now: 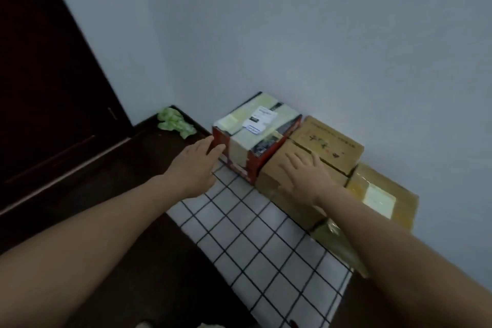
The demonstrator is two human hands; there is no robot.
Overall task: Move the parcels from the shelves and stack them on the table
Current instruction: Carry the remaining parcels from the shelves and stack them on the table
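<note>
The left hand (198,160) reaches forward with its fingers straight and close together, holding nothing. Its fingertips are at the near left face of the red parcel (255,130), touching it or just short of it; I cannot tell which. The right hand (303,170) lies palm down on top of the brown carton (323,148). Its fingers are spread and flat and do not curl round any edge. Both forearms are bare and stretch in from the bottom corners.

The red parcel stands on the table (165,152), at the far end of a white cloth (253,234) with a black grid. Its back is close to the wall (292,34). Pale tape covers much of its top, and a white label (262,117) sits there. The brown carton stands against its right side, touching it, and is also by the wall. It has dark print on top. A taped parcel (383,194), yellowish and glossy with a pale patch on top, sits to the right of the carton. Another yellowish wrapped shape shows beneath the right forearm, too hidden to make out.

A crumpled green wad (175,122) lies on the dark tabletop in the far left corner, well apart from the parcels. A dark door (40,61) fills the left edge.
</note>
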